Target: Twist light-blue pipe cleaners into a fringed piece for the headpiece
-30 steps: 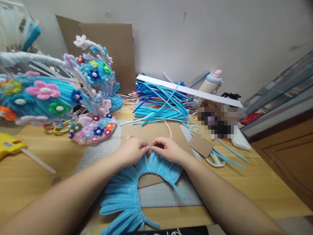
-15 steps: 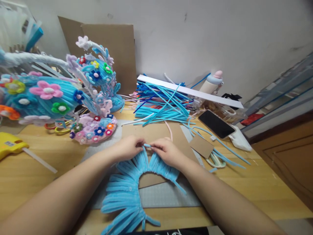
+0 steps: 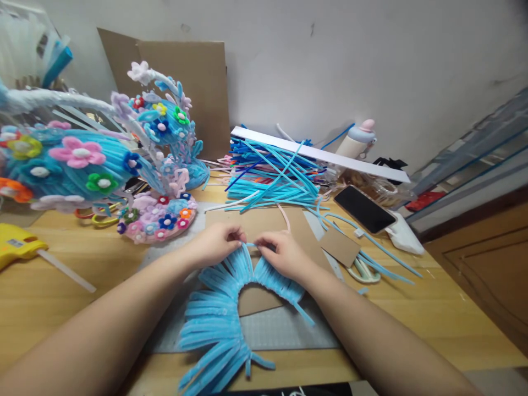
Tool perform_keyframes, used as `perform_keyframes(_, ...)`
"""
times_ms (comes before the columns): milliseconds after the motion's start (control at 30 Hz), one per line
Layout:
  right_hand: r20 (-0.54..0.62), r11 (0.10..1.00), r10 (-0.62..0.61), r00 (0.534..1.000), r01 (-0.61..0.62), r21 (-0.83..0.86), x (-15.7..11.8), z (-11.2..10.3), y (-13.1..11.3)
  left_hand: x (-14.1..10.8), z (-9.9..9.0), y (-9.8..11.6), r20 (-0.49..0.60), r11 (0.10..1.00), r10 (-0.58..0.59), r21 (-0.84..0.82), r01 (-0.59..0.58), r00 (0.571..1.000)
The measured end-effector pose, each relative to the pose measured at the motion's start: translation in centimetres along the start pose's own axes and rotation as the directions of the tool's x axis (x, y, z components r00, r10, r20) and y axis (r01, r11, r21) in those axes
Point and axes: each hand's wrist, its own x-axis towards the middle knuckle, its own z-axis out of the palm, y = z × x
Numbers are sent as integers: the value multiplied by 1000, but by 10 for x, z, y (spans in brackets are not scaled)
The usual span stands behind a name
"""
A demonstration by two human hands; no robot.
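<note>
A ring-like fringe of light blue pipe cleaners (image 3: 225,291), many loops joined along a curved inner edge, hangs over a cardboard sheet and a grey cutting mat (image 3: 280,331). At its top, my left hand (image 3: 220,242) pinches a blue pipe cleaner loop between thumb and fingers. My right hand (image 3: 280,250) is just to the right, its fingertips closed at the other end of the same short blue strand, beside the fringe's right part. The strand spans the small gap between both hands. The fringe's lower left end spreads toward the table's front edge.
Flower-covered blue ornaments (image 3: 82,159) stand at left, near a yellow glue gun (image 3: 20,247). Behind the hands lies a pile of pipe cleaners (image 3: 276,173) under a white strip. A phone (image 3: 364,209), a bottle (image 3: 355,142) and a cardboard piece (image 3: 340,247) are at right.
The left part of the fringe has shifted slightly right and up. My left hand has tilted a little, and the strand between my hands now sits lower and straighter.
</note>
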Motion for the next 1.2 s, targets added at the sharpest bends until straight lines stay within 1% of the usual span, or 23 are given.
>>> perform_keyframes(67, -8, 1000, -10, 1000, 10, -10, 0, 0, -2, 0, 1, 1, 4, 1000, -4, -19, 5, 1000)
perform_keyframes(133, 14, 999, -26, 1000, 25, 48, 0, -1, -4, 0, 3, 1, 3, 998, 0, -57, 0, 1000)
perform_keyframes(200, 33, 990, -15, 999, 10, 139, 1, 0, -5, 2, 6, 1, -36, 996, -6, -88, 3, 999)
perform_keyframes(300, 12, 972, 52, 999, -54, 231, 0, 3, -3, 3, 10, 1, -102, 998, -31, -62, 25, 994)
perform_keyframes(367, 0, 957, 81, 997, -78, 279, 0, 5, -1, 3, 11, 2, -85, 999, -26, -34, 23, 996)
perform_keyframes(433, 6, 945, 82, 997, -80, 317, -1, 6, 0, 2, 12, 3, -62, 999, 0, -33, -2, 998)
perform_keyframes(500, 12, 941, 72, 997, -72, 331, -1, 7, 0, 1, 13, 5, -71, 999, 10, -45, -13, 997)
perform_keyframes(667, 4, 958, 6, 1000, -7, 287, 1, 7, -2, 0, 17, 6, -97, 995, -34, -92, 25, 995)
perform_keyframes(733, 12, 972, -19, 1000, 15, 234, 2, 5, -1, 0, 16, 5, -102, 995, -32, -97, 22, 994)
perform_keyframes(767, 20, 983, -24, 999, 20, 181, 1, 3, -1, 0, 16, 5, -109, 995, -32, -94, 22, 994)
perform_keyframes(833, 26, 1000, -23, 999, 23, 18, 0, -2, 0, 1, 13, 5, -126, 996, -40, -79, 30, 991)
perform_keyframes(900, 21, 988, -23, 1000, 26, -149, -2, -7, 0, 1, 11, 5, -138, 997, -55, -68, 46, 989)
perform_keyframes(967, 5, 976, -29, 1000, 30, -216, -3, -10, -1, 1, 10, 5, -138, 996, -63, -70, 53, 988)
perform_keyframes(1033, -1, 986, -50, 999, 50, -162, -3, -9, -2, 1, 11, 5, -136, 996, -52, -81, 41, 989)
perform_keyframes(1133, -7, 998, -56, 998, 56, -7, -1, -4, -3, 2, 16, 2, -141, 995, -14, -97, 0, 990)
perform_keyframes(1200, -26, 998, -31, 999, 32, 58, 1, 0, -3, 3, 19, 0, -162, 999, -4, -34, -1, 987)
